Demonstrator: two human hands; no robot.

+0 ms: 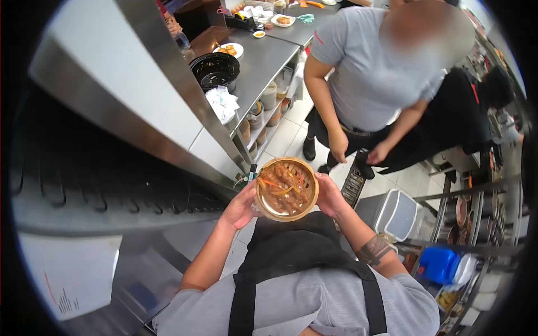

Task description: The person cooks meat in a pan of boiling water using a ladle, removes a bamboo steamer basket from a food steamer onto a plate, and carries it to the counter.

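Note:
Between my two hands a round bamboo steamer basket (314,196) is held level in front of my apron. In it lies saucy reddish-brown food (284,187) that looks like chicken feet, with orange and yellow strips on top. My left hand (242,206) grips the basket's left side, the thumb near the rim. On the opposite side my right hand (329,195) grips the wall, its fingers partly hidden by the basket.
A person in a grey shirt (364,73) stands ahead to the right. A steel counter (266,56) at upper left bears a black bowl (214,70) and a plate of fried pieces (228,50). A grey bin (395,213) and shelving are at right.

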